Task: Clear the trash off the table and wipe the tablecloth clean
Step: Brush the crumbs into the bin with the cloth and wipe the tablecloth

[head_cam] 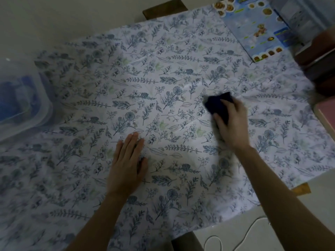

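Observation:
A white tablecloth [163,73] printed with blue leaves and flowers covers the table. My right hand [230,122] presses a dark navy cloth [216,104] flat onto it, right of centre; both look blurred by motion. The cloth sticks out past my fingertips towards the upper left. My left hand [127,162] lies flat on the tablecloth near the middle, palm down with fingers together, holding nothing. No trash shows on the cloth.
A clear plastic bin [27,105] with blue contents stands at the left edge. A blue printed box [257,29] lies at the far right corner. Dark furniture [322,66] and a pink item [326,113] stand on the right. A white cord [235,238] lies on the floor.

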{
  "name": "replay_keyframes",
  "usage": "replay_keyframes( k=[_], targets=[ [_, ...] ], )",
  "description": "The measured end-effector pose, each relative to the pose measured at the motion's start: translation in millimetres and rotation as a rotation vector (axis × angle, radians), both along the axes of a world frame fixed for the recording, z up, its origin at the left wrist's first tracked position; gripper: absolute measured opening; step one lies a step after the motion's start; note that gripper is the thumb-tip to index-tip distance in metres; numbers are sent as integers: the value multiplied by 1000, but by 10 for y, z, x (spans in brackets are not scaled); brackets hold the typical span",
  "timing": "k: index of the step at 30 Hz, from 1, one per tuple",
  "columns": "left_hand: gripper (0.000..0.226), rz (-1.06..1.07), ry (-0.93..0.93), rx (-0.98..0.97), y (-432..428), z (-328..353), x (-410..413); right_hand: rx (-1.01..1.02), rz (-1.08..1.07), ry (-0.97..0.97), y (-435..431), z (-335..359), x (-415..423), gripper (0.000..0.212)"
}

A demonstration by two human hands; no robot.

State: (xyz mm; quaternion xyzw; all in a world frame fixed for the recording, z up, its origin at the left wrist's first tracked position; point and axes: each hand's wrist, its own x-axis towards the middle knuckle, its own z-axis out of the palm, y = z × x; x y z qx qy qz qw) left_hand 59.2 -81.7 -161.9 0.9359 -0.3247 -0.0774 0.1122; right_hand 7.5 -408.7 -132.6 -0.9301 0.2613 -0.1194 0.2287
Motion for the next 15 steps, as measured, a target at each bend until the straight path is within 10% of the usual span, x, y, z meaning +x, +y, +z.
replay_keyframes(
  k=[10,15],
  targets=[
    [58,2,-6,7,-10,8,-5,-157,767,124,1056,-182,-654,47],
    [59,-4,-8,3,-4,2,-2,-111,503,71,517,-133,-1242,41]
  ],
)
